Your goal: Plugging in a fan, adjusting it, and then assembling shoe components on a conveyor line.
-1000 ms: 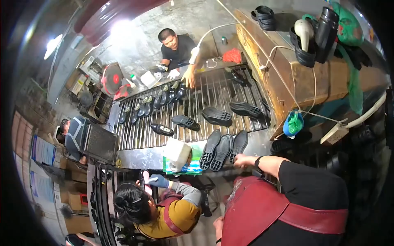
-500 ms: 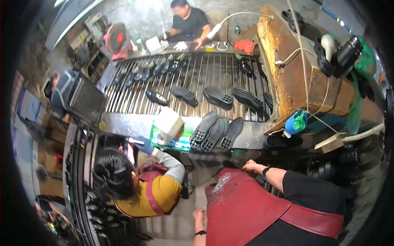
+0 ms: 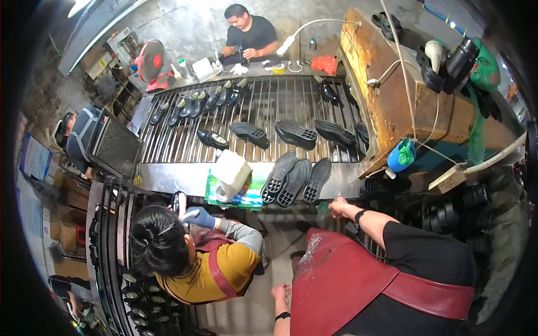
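Left to right, clock from frame centre. 9–10 o'clock: a co-worker in grey (image 3: 84,131) behind a dark upright panel (image 3: 116,144). 10–11: red fan (image 3: 150,60) at the far end of the metal surface (image 3: 165,175), then a row of black shoes (image 3: 193,105) lying on the bars. 7–8: dark shoes on a low rack (image 3: 144,307). 7: co-worker in a mustard top (image 3: 238,266), blue glove (image 3: 203,219) on a pale tool, item being worked mostly hidden by the head. Just left of centre, at 9: white jug (image 3: 232,169) on a green-and-blue packet (image 3: 246,198), near edge of the surface. 12: seated co-worker in black (image 3: 253,38), holding something dark.

6 o'clock: person's left hand (image 3: 281,291), low beside the red apron (image 3: 347,277), fingers loosely curled — can't tell if it holds anything. Just off centre toward 4: three black soles (image 3: 295,182), tread up at the near ends, side by side on the near metal strip; left two overlap, third just beside. More soles (image 3: 295,134) on the bars at 12–2. 4: right hand (image 3: 338,207) near the surface edge, apart from the third sole, fingers bunched narrow — can't tell what, if anything, is in them. 2: worn wooden box (image 3: 386,84). 3: blue container (image 3: 400,157) with green plastic in it. 2, farther out: black bottle (image 3: 460,64) on the box.
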Demonstrator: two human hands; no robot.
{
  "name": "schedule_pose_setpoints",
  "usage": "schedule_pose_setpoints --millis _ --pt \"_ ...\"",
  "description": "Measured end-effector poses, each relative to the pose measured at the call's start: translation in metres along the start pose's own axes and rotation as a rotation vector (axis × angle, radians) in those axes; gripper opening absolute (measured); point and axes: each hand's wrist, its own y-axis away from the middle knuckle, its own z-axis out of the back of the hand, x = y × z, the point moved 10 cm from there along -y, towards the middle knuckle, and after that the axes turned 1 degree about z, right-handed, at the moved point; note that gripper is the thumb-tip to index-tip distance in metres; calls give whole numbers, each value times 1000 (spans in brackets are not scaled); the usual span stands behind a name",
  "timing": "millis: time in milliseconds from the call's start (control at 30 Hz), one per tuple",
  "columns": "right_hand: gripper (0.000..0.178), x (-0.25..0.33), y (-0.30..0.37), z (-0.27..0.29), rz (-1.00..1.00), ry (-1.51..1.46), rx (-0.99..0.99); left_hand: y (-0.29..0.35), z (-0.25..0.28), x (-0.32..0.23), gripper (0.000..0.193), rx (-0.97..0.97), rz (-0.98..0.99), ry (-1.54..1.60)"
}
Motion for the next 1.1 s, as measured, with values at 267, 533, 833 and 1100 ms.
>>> schedule_pose_setpoints --millis 267,533,833,1100 --pt "93 85 -55 -44 121 56 -330 -22 5 11 18 -51 97 47" --pt "103 88 -68 -56 -42 177 -422 2 -23 -43 17 -60 125 36" --pt "100 123 -55 -14 -105 442 -378 -10 -98 -136 47 110 27 -209" --pt "104 148 -66 -7 164 583 -391 -4 -111 -123 36 192 -83 -189"
